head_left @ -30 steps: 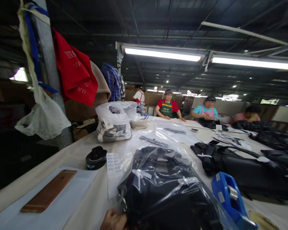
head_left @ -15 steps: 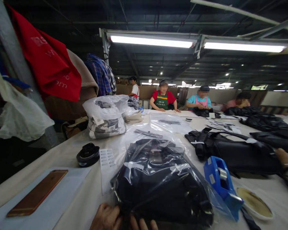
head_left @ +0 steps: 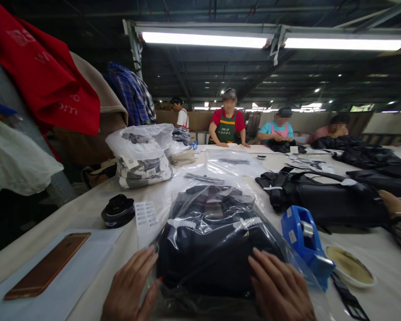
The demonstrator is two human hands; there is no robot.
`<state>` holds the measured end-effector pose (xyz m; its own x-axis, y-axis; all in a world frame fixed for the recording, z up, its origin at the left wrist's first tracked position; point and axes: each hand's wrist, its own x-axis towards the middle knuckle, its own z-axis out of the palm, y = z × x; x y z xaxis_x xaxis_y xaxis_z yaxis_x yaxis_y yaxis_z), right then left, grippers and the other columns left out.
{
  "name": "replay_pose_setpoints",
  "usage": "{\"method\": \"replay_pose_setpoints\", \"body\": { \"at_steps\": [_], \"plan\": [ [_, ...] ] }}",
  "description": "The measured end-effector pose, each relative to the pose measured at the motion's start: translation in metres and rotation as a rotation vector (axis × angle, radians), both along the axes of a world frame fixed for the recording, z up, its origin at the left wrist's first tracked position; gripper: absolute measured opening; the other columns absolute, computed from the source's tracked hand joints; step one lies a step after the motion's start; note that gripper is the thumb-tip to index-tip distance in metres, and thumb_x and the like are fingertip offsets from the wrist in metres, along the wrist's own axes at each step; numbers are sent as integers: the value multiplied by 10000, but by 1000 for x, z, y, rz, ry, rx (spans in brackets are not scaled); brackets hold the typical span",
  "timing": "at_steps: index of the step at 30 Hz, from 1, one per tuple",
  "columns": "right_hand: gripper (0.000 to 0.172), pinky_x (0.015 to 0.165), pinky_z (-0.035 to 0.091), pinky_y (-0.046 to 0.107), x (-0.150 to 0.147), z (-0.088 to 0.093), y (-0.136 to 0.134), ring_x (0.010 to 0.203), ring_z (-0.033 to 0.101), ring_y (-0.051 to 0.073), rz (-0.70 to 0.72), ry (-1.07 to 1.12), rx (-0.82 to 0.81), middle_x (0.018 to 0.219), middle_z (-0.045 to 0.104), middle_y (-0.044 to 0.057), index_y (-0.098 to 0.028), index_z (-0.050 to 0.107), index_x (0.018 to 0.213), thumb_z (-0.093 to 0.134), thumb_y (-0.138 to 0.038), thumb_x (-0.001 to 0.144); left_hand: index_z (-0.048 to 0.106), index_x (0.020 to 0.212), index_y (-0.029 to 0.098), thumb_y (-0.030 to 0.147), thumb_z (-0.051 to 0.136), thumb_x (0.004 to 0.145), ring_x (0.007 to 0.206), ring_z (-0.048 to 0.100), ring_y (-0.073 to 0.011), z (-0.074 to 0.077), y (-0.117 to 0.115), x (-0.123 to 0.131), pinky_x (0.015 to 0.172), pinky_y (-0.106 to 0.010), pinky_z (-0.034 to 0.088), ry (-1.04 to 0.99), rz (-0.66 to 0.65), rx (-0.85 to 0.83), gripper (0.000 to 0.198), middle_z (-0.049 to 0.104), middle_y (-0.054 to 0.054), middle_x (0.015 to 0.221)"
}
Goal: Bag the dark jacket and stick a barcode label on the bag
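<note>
One dark soft bundle in a clear plastic bag (head_left: pixel 217 240) lies on the desk (head_left: pixel 87 209) between the two grips. The left grip (head_left: pixel 130 287) rests flat and released at its near left corner, and the right grip (head_left: pixel 280 290) lies flat and released on its near right edge. The bundle looks light, limp and slippery under the film, best taken at both near corners. One blue tape dispenser (head_left: pixel 304 240) stands just beyond the right grip. One phone (head_left: pixel 48 265) lies well left of the left grip.

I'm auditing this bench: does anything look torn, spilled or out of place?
Nothing stands out. The left hand and right hand lie flat on the bagged dark garment; its clear plastic is wrinkled, with no tear visible. The phone lies flat on a sheet nearby.
</note>
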<state>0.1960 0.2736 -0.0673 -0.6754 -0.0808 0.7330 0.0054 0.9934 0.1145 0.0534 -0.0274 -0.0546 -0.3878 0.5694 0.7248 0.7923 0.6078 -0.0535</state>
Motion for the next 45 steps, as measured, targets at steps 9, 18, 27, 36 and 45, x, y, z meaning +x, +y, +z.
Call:
{"method": "replay_pose_setpoints", "body": {
  "at_steps": [9, 18, 27, 36, 45],
  "plan": [
    [601, 1069, 249, 456, -92, 42, 34, 1348, 263, 278, -356, -502, -194, 1459, 319, 46, -201, 390, 1385, 423, -538, 888, 381, 1354, 97, 532, 392, 906, 1316, 299, -323, 16, 101, -47, 1040, -536, 323, -178, 92, -332, 624, 352, -141, 1418],
    [673, 1080, 196, 532, -93, 6, 36, 1344, 258, 325, -339, -639, -220, 1460, 311, 79, -212, 379, 1391, 364, -636, 868, 320, 1397, 157, 583, 402, 883, 1324, 288, -310, -16, 95, -47, 1058, -566, 282, -331, 65, -408, 672, 307, -112, 1442],
    [669, 1084, 195, 541, -98, 4, 37, 1338, 277, 324, -359, -748, -287, 1450, 331, 68, -229, 389, 1386, 366, -642, 860, 310, 1401, 162, 591, 387, 888, 1313, 311, -316, -27, 98, -54, 1060, -567, 279, -400, 31, -408, 673, 305, -114, 1439],
    [643, 1083, 207, 522, -100, 14, 34, 1329, 298, 309, -358, -795, -315, 1442, 352, 66, -223, 411, 1374, 352, -622, 875, 331, 1390, 155, 581, 399, 887, 1325, 285, -319, -19, 100, -55, 1070, -590, 255, -540, 28, -419, 663, 290, -123, 1440],
    [658, 1089, 192, 512, -96, 18, 30, 1335, 287, 309, -356, -743, -310, 1447, 343, 69, -209, 401, 1381, 311, -629, 883, 360, 1378, 165, 587, 404, 881, 1308, 317, -321, -21, 99, -55, 1061, -584, 275, -515, 6, -367, 654, 324, -130, 1421]
  ]
}}
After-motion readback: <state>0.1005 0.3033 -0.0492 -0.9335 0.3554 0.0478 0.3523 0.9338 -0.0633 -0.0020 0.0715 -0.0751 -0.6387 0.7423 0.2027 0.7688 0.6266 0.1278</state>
